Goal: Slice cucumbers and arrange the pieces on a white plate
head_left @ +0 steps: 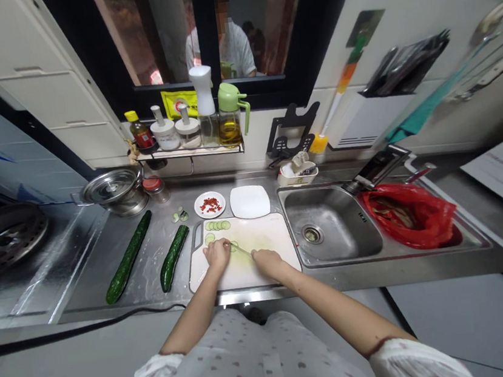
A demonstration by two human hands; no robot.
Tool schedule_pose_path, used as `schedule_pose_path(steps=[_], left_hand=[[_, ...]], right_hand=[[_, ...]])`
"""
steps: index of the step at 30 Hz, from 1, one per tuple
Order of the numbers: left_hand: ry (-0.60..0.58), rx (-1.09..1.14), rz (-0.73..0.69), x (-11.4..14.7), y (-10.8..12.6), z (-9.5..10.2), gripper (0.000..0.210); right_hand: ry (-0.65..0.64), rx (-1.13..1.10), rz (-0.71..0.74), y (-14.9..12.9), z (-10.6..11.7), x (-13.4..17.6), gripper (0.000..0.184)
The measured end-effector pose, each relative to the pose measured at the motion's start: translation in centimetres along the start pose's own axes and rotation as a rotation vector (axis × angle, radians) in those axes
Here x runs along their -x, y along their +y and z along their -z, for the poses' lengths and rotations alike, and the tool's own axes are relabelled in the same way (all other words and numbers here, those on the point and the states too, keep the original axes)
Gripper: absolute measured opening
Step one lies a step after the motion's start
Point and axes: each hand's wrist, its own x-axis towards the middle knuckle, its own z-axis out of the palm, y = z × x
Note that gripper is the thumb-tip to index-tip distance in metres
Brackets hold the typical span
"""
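Note:
On the white cutting board (260, 227), my right hand (267, 262) is wrapped round the handle of a knife (242, 250), whose thin blade points left. My left hand (218, 255) is closed, its fingertips by the blade's tip; what they pinch, if anything, is hidden. Light green cucumber slices (217, 225) lie in an overlapping row at the board's upper left. One loose slice (210, 238) rests just above my left hand, and another shows at the blade. To the left on the counter lie a shorter cucumber (174, 259) and a longer whole cucumber (129, 257).
Behind the board stand a plate of chopped red pieces (211, 213) and a white square plate (250, 201). Cucumber ends (180, 215) lie nearby. A sink (336, 227) is on the right, with a red bag (408, 218) beyond. A seasoning shelf (192, 151) hangs above.

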Motion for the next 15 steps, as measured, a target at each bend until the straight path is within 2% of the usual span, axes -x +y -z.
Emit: schedule_pose_path(steps=[7,15], left_hand=[[-0.003,0.009,-0.005,-0.1,-0.1,-0.1,0.028],[-0.004,0.007,0.007,-0.1,-0.1,-0.1,0.026]], right_hand=[[-0.004,0.011,-0.002,0.3,0.4,-0.3,0.036],[-0.011,-0.021,-0.016,0.8,-1.2,1.1,0.036]])
